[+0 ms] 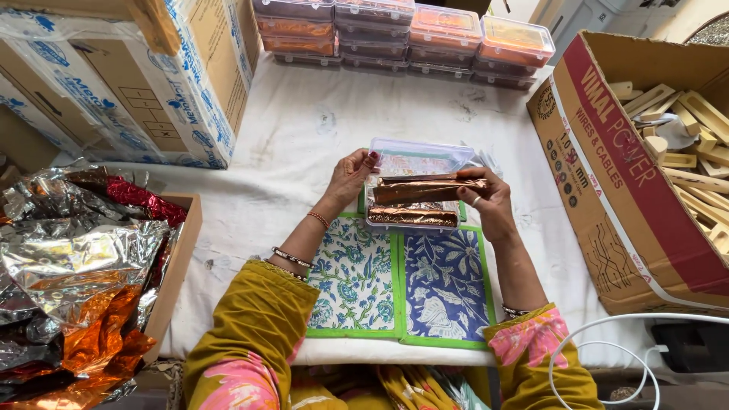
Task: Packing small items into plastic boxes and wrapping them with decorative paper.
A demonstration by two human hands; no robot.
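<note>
My left hand (351, 177) and my right hand (486, 196) each hold one end of a long copper foil-wrapped bar (425, 188). The bar hovers level over a clear plastic box (414, 158) that stands open on the white table cloth (296, 144). A second copper-wrapped bar (412, 216) lies inside the box near its front edge. The box's clear lid lies behind it. Both hands sit at the box's sides, the left at its far left corner, the right at its right edge.
Two floral cloth mats (402, 281) with green trim lie before me. Stacked clear boxes with orange contents (448, 34) line the back. A carton of wooden pieces (668, 129) stands right, printed cartons (129, 83) left, a box of crumpled foil (76, 258) near left. A white cable (607, 349) loops at lower right.
</note>
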